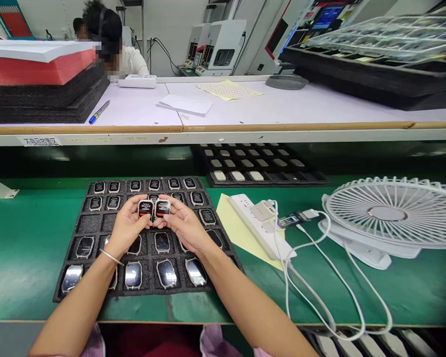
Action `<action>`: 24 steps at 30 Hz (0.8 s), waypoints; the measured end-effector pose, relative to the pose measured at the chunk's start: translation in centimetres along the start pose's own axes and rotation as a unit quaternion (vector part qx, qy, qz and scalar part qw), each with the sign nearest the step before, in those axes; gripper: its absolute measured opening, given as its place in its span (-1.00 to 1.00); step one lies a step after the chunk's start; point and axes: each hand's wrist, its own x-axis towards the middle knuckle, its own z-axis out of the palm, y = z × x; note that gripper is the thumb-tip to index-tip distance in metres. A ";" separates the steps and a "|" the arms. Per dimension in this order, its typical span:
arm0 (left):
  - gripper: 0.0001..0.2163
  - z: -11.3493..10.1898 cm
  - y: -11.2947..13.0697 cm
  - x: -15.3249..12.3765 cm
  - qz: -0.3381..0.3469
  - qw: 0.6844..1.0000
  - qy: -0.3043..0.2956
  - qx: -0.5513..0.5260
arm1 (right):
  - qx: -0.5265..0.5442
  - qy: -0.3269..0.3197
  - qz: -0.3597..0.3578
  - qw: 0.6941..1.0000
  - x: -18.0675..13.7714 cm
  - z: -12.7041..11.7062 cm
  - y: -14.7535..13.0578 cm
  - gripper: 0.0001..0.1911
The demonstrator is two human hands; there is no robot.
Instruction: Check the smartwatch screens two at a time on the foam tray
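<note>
My left hand [128,225] grips one smartwatch [145,208] without a strap, its screen lit with white text and a red bar. Beside it, a second smartwatch [162,208] with a like screen is held between thumb and fingers of my right hand [186,225]. The two watches are side by side, close together, above a black foam tray [87,223]. Several watch bodies sit in the tray's pockets; the far rows show lit text, while the near ones, such as a dark-screened watch [134,275], show none. My hands and forearms hide some pockets.
Right of the tray lie a white power strip [245,208] with cables, a yellow sheet [226,223] and a white fan [390,213]. Another foam tray [267,177] sits under the raised shelf [223,114]. Stacked foam [40,99] stands upper left; a person [134,59] is beyond.
</note>
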 end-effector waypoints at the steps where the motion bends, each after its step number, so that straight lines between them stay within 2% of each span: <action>1: -0.50 0.0 0.0 0.0 0.001 1.000 -0.004 -0.003 | 0.003 0.002 0.002 1.000 0.0 0.0 0.0 -0.47; 17: -0.55 0.2 0.3 -0.4 -0.045 0.999 -0.012 -0.017 | -0.042 0.053 -0.010 0.998 0.1 0.0 0.1 -0.59; 24: -0.55 0.0 0.4 -0.5 -0.051 0.997 -0.016 -0.047 | -0.040 0.046 -0.008 0.998 0.0 0.2 0.0 -0.56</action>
